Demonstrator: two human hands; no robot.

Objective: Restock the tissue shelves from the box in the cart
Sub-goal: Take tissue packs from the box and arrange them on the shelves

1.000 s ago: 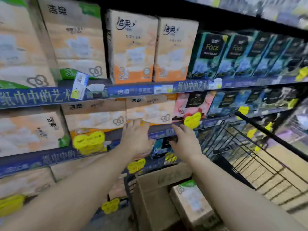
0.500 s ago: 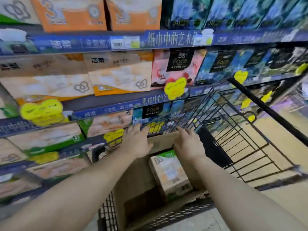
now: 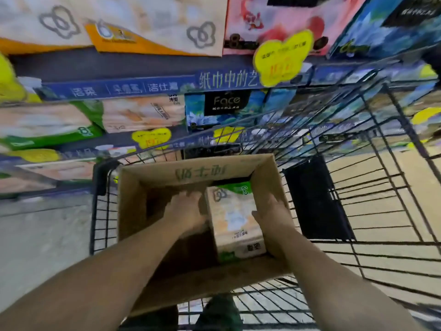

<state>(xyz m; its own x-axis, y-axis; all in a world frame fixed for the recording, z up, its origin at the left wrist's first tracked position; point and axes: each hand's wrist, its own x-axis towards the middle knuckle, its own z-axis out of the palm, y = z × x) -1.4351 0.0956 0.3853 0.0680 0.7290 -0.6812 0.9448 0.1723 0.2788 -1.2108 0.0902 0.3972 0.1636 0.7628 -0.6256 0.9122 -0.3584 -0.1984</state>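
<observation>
An open cardboard box stands in the wire shopping cart. One tissue pack, beige with green ends, lies inside it toward the right. Both my hands are down in the box. My left hand holds the pack's left side, fingers going down beside it. On the other side, my right hand grips the pack, thumb over its top face. The box's left half looks dark and bare. Tissue shelves with blue edge strips rise just beyond the cart.
Beige and green tissue packs fill the lower-left shelves, and blue "Face" packs sit to their right. Yellow price tags hang off the shelf edges. A black panel stands inside the cart right of the box. Grey floor lies to the left.
My view tipped down from the shelves to the cart. Both hands dropped from the shelf edge, past the box's rim, into the box and closed on the tissue pack.
</observation>
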